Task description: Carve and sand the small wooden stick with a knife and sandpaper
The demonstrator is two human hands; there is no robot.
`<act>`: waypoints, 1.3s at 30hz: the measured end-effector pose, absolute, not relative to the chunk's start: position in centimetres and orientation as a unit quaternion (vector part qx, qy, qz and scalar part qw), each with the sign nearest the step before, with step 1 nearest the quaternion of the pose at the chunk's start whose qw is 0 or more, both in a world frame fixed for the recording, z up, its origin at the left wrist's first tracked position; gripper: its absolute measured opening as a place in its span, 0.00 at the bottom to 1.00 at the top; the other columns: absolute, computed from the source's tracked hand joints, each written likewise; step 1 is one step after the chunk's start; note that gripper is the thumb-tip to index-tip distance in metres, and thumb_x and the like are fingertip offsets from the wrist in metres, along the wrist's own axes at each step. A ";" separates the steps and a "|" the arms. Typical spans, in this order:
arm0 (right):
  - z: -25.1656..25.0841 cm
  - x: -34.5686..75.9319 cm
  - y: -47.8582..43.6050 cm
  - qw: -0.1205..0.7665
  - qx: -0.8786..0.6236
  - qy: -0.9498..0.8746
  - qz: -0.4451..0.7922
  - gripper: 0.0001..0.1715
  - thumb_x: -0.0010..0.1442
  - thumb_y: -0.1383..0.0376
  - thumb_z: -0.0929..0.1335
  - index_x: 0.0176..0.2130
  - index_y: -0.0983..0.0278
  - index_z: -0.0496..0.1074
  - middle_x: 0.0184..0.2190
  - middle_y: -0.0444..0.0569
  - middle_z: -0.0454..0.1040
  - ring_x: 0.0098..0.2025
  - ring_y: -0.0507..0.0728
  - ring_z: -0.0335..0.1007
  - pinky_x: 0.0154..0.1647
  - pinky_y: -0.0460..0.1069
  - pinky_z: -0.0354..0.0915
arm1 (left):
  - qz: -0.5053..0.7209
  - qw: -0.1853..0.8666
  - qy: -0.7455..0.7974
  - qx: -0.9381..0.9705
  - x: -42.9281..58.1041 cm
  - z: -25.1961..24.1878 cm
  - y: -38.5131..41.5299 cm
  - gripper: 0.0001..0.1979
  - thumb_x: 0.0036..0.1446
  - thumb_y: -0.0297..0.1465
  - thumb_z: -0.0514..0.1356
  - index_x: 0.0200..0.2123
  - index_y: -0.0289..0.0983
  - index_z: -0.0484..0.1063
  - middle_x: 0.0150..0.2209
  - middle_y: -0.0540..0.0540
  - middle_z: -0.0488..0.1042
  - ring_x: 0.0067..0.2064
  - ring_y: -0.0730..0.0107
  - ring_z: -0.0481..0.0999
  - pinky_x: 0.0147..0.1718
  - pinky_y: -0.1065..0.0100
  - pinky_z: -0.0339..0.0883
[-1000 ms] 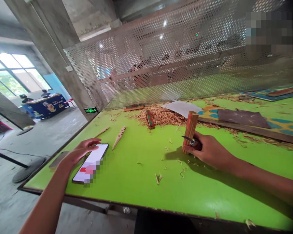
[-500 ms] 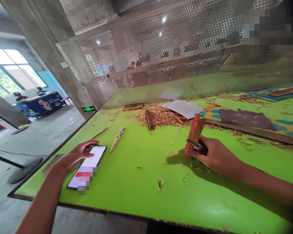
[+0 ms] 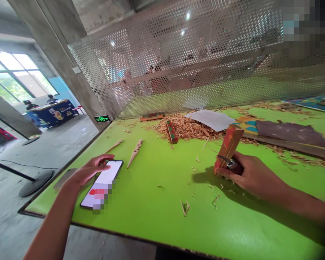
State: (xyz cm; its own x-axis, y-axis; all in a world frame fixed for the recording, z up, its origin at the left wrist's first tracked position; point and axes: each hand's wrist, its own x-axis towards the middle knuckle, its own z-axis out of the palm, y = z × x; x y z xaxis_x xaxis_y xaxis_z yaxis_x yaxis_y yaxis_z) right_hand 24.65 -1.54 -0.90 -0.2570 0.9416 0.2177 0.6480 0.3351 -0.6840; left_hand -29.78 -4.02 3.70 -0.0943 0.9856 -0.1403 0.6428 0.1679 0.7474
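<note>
My left hand (image 3: 93,169) rests over the upper left of a lit phone (image 3: 104,184), fingers apart, a fingertip at its screen. The phone lies flat on the green table (image 3: 162,216). On the right, my right hand (image 3: 242,169) grips an upright wooden block (image 3: 230,144) with red paint, together with a short carving knife (image 3: 234,166), whose curved blade points left across the block. Between the hands and farther back lie a carved wooden piece (image 3: 135,151) with notches and a thinner wooden stick (image 3: 115,145).
Wood shavings (image 3: 189,126) are heaped at the back, with a painted block (image 3: 172,131) and a white sheet (image 3: 211,119). A brown sheet (image 3: 289,133) lies on a long board. Perforated metal (image 3: 162,65) screens the back. A grey object (image 3: 66,177) lies beside my left wrist.
The view has shifted slightly, so most things appear farther right. Both hands keep much the same position on the phone and the block.
</note>
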 end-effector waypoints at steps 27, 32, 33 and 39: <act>-0.4 24.5 -1.8 0.295 -0.528 -0.761 0.236 0.16 0.60 0.51 0.69 0.40 0.60 0.71 0.26 0.48 0.78 0.24 0.59 0.70 0.27 0.51 0.62 | 0.205 0.341 0.665 0.632 -30.5 3.7 -4.8 0.43 0.45 0.46 0.73 0.65 0.53 0.67 0.72 0.46 0.59 0.72 0.42 0.55 0.64 0.53 0.63; -0.5 24.6 -1.7 0.302 -0.524 -0.763 0.228 0.20 0.58 0.47 0.69 0.39 0.60 0.71 0.25 0.47 0.78 0.23 0.59 0.70 0.25 0.51 0.61 | 0.158 0.319 0.654 0.668 -30.7 3.4 -5.0 0.51 0.48 0.49 0.70 0.72 0.49 0.53 0.75 0.43 0.50 0.74 0.41 0.48 0.68 0.47 0.54; -0.5 24.6 -1.7 0.303 -0.524 -0.762 0.230 0.21 0.57 0.46 0.69 0.39 0.60 0.71 0.26 0.47 0.79 0.23 0.59 0.70 0.25 0.51 0.61 | 0.150 0.314 0.651 0.675 -30.7 3.4 -5.0 0.52 0.50 0.50 0.69 0.73 0.49 0.50 0.75 0.42 0.48 0.75 0.41 0.47 0.69 0.46 0.53; -0.8 24.7 -1.5 0.300 -0.524 -0.764 0.227 0.22 0.58 0.45 0.69 0.40 0.60 0.71 0.27 0.47 0.80 0.24 0.60 0.72 0.25 0.51 0.61 | 0.125 0.285 0.645 0.698 -30.6 3.0 -4.9 0.55 0.50 0.55 0.67 0.74 0.48 0.45 0.76 0.39 0.46 0.75 0.39 0.46 0.69 0.43 0.51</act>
State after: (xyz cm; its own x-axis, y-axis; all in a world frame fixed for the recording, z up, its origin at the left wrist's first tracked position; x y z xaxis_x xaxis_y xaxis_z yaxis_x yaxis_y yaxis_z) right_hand 24.66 -1.52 -0.80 -0.2705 0.9370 0.2210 0.6643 0.3478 -0.6616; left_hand -30.64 -4.94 3.02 0.1375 0.9716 -0.1924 0.8286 -0.0064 0.5599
